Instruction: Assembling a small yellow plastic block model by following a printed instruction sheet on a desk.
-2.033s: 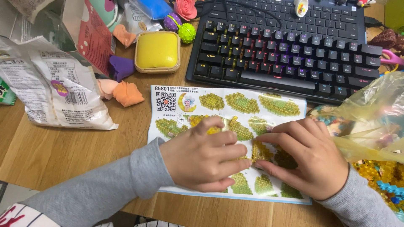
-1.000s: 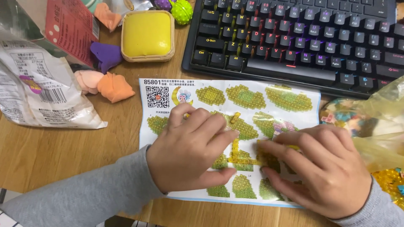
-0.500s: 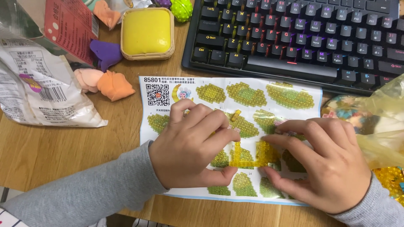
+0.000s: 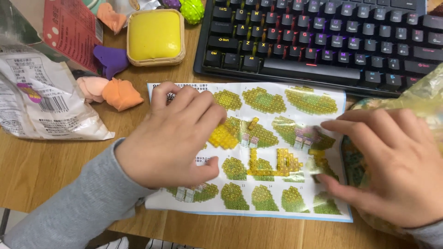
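Even warm indoor light, soft shadows under hands, right hand (image 4: pixel 392 166) motion-blurred, keyboard (image 4: pixel 323 37) backlight glowing

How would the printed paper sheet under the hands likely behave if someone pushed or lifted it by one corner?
The paper sheet looks thin and flat, so it would probably flop and bend when lifted. On the smooth wooden table it may slide easily; the left hand resting on it seems to pin it. The small yellow blocks lying on it would likely spill off.
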